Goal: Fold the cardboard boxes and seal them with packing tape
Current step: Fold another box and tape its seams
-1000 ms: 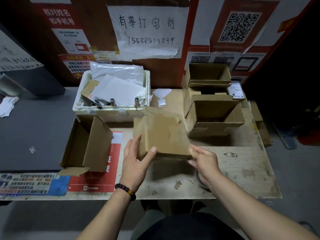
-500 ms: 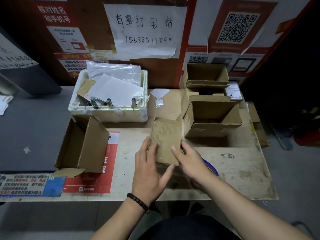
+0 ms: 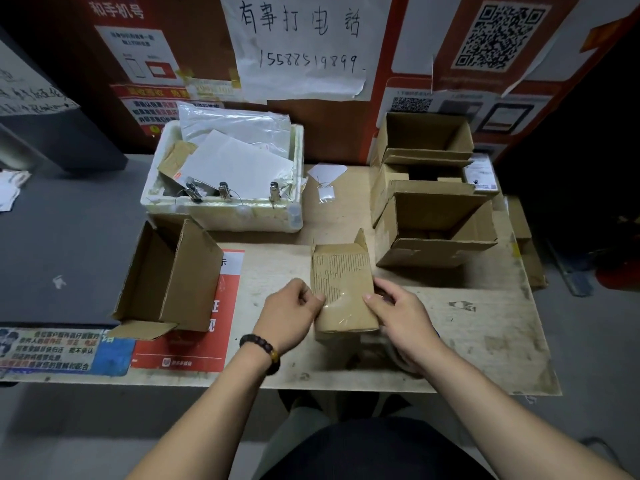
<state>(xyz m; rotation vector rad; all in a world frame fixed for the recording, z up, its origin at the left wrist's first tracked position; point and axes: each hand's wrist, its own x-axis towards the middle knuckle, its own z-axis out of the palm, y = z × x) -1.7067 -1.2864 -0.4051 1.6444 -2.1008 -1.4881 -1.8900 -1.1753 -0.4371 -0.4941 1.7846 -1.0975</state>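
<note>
1. A small cardboard box (image 3: pixel 341 289) is held near the front middle of the wooden table (image 3: pixel 485 341), its scuffed, corrugation-marked top face turned toward the camera and one flap corner raised at its far right edge. Half a second earlier it was seen as a narrower, upright piece; it is now shown squared up and lower over the table.
2. The left hand (image 3: pixel 289 315) is curled against the box's left edge, which is pinched between thumb and fingers. A dark bead bracelet (image 3: pixel 261 348) is worn at that wrist. Previously this hand was laid flat with its fingers extended.
3. The right hand (image 3: pixel 401 315) is clamped on the box's right edge, the thumb laid on the top face and the fingers wrapped round the side.
4. A roll partly hidden beneath the right wrist is glimpsed; what it is cannot be told here.
5. To the left, an open box (image 3: pixel 169 282) is tipped on its side over a red printed sheet (image 3: pixel 194 341).
6. Behind, a white foam tray (image 3: pixel 221 216) filled with papers and plastic bags is set.
7. At the right rear, three open boxes (image 3: pixel 433 230) are stacked stepwise against the postered wall (image 3: pixel 301 46).
</note>
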